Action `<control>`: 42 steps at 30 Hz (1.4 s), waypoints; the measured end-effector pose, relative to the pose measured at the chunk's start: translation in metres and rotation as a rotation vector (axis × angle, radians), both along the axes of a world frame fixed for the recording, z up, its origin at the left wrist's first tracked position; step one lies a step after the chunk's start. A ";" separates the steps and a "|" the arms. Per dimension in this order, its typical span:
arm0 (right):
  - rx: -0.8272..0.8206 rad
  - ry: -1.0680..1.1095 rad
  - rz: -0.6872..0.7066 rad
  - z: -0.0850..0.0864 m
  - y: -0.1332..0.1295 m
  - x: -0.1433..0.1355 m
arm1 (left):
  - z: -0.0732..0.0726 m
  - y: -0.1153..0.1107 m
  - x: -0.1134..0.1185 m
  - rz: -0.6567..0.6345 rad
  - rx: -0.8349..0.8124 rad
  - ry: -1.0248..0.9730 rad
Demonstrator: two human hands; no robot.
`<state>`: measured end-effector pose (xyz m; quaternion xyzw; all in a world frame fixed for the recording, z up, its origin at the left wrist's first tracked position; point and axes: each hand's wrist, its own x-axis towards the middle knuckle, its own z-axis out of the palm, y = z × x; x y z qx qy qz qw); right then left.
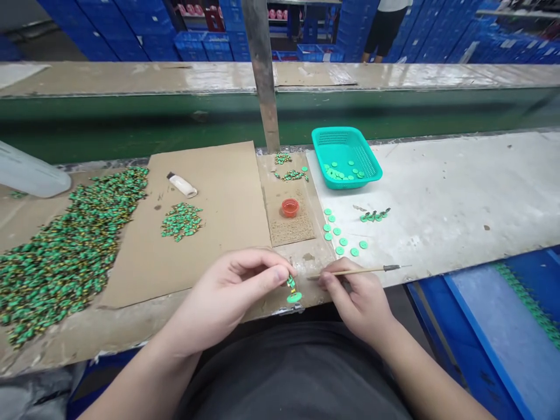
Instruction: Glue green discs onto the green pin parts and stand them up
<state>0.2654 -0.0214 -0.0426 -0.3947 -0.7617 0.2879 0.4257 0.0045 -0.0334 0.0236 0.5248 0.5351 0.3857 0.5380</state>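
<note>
Between the thumb and fingers of my left hand [245, 289] is a small green figurine [291, 284], held by one end, with a round green disc base [294, 297] at its lower end. My right hand [356, 294] grips a thin wooden-handled brush [359, 270] that lies crosswise, its dark end out to the right. The other tip of the brush points towards the figurine, a little apart from it. Beyond my hands stands a small red cup [290, 207] on a worn cardboard piece [291, 232]. Loose green discs [343, 241] lie on the table past my right hand.
A large heap of green figurines [70, 256] covers the left side, with a smaller pile [181, 221] and a white tube [182, 184] on cardboard. A teal basket [371, 160] holds discs. Several figurines on discs [375, 215] stand at right. Blue crates [472, 326] flank the table.
</note>
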 end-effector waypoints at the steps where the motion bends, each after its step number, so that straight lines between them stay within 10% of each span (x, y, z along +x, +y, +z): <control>1: 0.006 0.009 0.000 0.000 0.000 0.000 | 0.000 0.001 0.000 -0.005 0.003 0.008; 7: 0.078 0.105 0.015 -0.005 -0.004 0.000 | 0.003 0.020 0.009 0.006 0.120 0.244; 20: 0.007 0.080 -0.171 -0.004 -0.031 0.057 | -0.021 0.159 0.121 -0.222 0.558 0.705; 35: -0.136 0.068 -0.509 -0.002 0.088 0.118 | -0.022 0.163 0.132 -0.319 0.504 0.913; 42: -0.158 0.047 -0.541 -0.007 0.097 0.113 | -0.020 0.168 0.137 -0.363 0.482 0.980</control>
